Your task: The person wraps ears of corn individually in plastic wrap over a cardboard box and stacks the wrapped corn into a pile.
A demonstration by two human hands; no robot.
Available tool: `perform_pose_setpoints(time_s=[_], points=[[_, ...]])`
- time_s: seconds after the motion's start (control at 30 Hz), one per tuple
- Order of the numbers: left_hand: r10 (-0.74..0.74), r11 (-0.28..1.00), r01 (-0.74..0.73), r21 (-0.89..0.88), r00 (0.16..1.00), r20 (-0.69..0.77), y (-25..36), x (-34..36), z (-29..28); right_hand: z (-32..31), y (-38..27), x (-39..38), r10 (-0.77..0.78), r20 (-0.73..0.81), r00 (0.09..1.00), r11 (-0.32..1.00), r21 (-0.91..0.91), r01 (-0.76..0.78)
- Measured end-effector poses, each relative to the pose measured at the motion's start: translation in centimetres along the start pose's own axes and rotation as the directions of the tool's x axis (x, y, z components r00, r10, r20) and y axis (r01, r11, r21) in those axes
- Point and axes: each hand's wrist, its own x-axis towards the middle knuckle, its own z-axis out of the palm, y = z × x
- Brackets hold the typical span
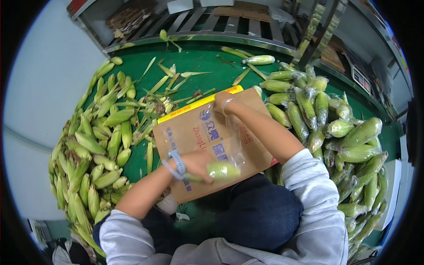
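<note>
Across my lap lies a brown cardboard box (181, 145) with printing on it and a yellow strip (194, 105) along its far edge. Over the cardboard runs a sheet of clear cling film (236, 140), seen mostly by its shine. My left hand (199, 167), blurred by motion, is closed on a green ear of corn (224, 169) just above the near part of the cardboard. At the far edge, by the yellow strip, my right hand (223, 102) is closed in a fist around what looks like the film; its fingertips are hidden.
Unwrapped corn (104, 132) is heaped at the left. Film-wrapped corn (304, 110) piles up at the right. Loose husks (168, 84) lie on the green surface (194, 57) at the far side. Metal shelving (185, 42) stands behind, with a scale (361, 79) at the right.
</note>
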Motion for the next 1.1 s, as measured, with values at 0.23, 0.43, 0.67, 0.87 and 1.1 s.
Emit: perform_pose_setpoints(time_s=[0.23, 0.43, 0.67, 0.87, 1.1], points=[[0.250, 0.026, 0.243, -0.970, 0.938, 0.242, -3.6, -12.0, 10.6, 3.1, 2.9, -3.8, -0.337, -0.201, 0.920, 0.912, 0.173, 0.372], [-0.311, 0.001, -0.842, -0.540, 0.513, -0.800, 0.4, -10.2, 10.0, 2.9, -4.7, -15.9, -0.607, 0.289, 0.741, 0.461, 0.887, 0.032], [-0.350, 0.750, -0.662, 0.003, -0.401, -0.847, 3.1, -8.3, 8.3, 4.6, -8.3, -18.9, -0.561, 0.203, 0.802, 0.664, 0.689, 0.290], [-0.564, 0.684, -0.377, -0.625, 0.270, -0.780, -0.3, -9.1, 7.6, -3.4, -6.0, -19.5, -0.833, -0.535, 0.140, 0.497, -0.613, 0.614], [-0.329, 0.518, -0.190, -0.834, 0.856, -0.400, -3.0, -10.3, 5.9, 2.4, 2.0, -19.6, -0.244, -0.842, 0.480, 0.832, 0.073, 0.550]])
